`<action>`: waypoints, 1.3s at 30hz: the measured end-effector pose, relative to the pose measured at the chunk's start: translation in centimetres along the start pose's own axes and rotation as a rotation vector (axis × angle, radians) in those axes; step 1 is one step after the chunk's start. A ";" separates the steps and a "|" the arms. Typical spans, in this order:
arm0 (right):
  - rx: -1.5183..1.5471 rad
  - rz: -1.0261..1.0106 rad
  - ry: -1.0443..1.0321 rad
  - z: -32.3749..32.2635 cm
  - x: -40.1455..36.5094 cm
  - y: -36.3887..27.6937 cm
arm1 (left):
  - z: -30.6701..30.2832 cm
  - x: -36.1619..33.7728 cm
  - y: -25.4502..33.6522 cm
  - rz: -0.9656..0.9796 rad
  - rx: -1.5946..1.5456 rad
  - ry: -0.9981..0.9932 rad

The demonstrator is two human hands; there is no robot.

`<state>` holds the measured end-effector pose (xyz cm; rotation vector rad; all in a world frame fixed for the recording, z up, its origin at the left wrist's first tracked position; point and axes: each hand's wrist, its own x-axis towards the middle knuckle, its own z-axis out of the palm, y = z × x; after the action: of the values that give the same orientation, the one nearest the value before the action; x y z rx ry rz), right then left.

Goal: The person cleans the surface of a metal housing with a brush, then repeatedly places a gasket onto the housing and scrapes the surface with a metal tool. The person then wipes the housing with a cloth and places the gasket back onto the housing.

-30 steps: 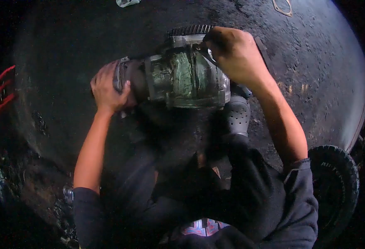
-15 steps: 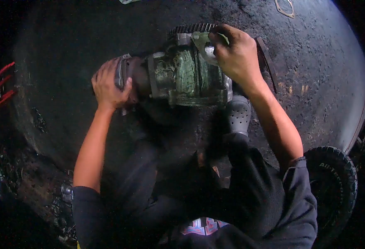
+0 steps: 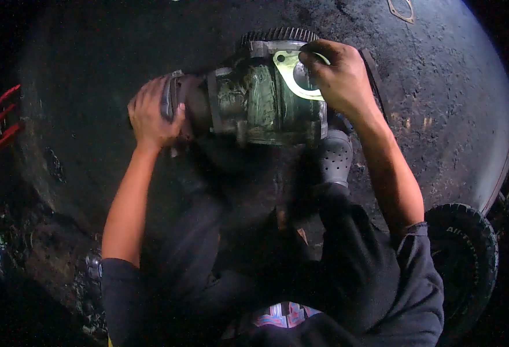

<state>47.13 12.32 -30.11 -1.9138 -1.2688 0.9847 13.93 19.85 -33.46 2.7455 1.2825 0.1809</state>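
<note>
Pale, bright plate (image 3: 290, 78), thin, with one large opening and a small bolt hole at its corner. The right hand (image 3: 344, 75) pinches it at the upper edge, thumb against fingers; the rest hangs free. It sits above the right half of a grimy metal casing (image 3: 261, 92). Whether the two touch, I can't tell from where I stand.

Left hand (image 3: 152, 113) clasps the casing's narrow left end, fingers round the outside, thumb on the inner side. How tightly, can't tell. Toothed gear (image 3: 282, 34) along the far side of the casing.

Risks, as I judge them. Pinch is small and near one edge: oil on the fingertips could let the plate swing or slip, and a drop onto the rough floor (image 3: 104, 173) might bend it or pick up grit. Casing looks heavy and rounded; should the left hand ease off, or the right push down off-centre, it could roll. Shoe (image 3: 336, 159) is right beside its near right corner, so a roll that way might pinch toes. Gear teeth could scrape the right knuckles if that hand slid away from the person.
</note>
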 end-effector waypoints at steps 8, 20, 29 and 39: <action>0.246 0.106 0.141 -4.0 0.4 1.4 | 0.4 0.0 -0.5 -0.049 -0.031 0.000; 0.295 -0.006 0.149 -3.5 -0.7 2.2 | 0.2 0.1 -0.4 -0.025 -0.005 0.012; 0.444 0.035 0.162 -4.1 -1.7 3.3 | 0.3 -0.2 -0.8 -0.017 0.044 -0.046; 0.342 -0.056 0.411 -2.3 -4.2 5.4 | 0.3 0.2 -0.9 0.004 0.033 -0.066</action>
<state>50.50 6.37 -32.36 -1.6910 -0.8509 0.6804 13.38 20.56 -33.92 2.7572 1.2748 0.0694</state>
